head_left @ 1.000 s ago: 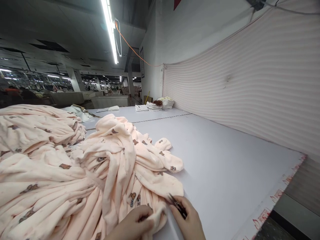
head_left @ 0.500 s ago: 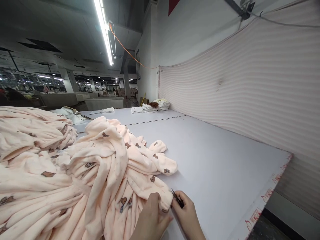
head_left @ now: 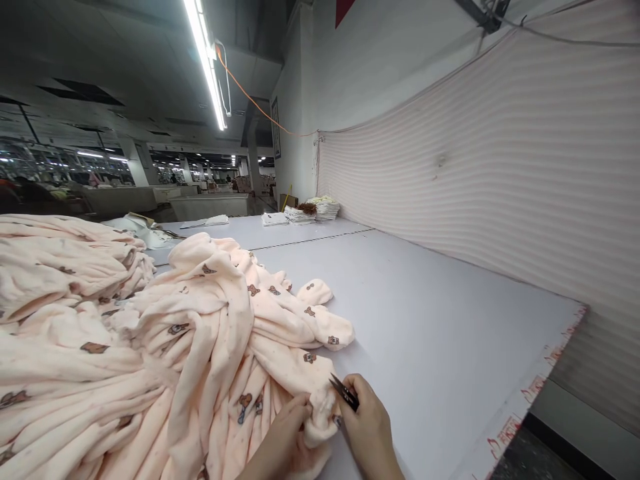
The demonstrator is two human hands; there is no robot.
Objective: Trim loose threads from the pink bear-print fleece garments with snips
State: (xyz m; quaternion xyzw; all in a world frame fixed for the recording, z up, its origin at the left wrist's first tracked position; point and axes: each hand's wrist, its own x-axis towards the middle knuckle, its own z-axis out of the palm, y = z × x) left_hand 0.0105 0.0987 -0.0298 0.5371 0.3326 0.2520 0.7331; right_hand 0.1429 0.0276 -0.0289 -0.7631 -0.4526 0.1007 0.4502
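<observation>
A large heap of pale pink plush fabric point(head_left: 215, 347) printed with small brown bears fills the left and middle of the table. My left hand point(head_left: 287, 427) pinches the end of one fabric piece point(head_left: 320, 407) at the heap's right front edge, where the cloth is bunched up. Black thread snips point(head_left: 345, 392) are in my right hand point(head_left: 367, 423), their blades pointing up and left beside that bunched end. The fingers of my right hand touch the cloth's right side. The heap's underside and part of my left fingertips are hidden.
The pale grey table point(head_left: 440, 320) runs to a taped right edge. Stacks of folded white cloth point(head_left: 300, 215) stand at its far end. White plastic sheeting point(head_left: 143, 230) lies behind the heap. A striped cloth curtain point(head_left: 450, 173) hangs along the right side.
My left hand has shifted left and gathered the fabric end into a bunch. The snips have moved slightly left and up, showing more of their blades.
</observation>
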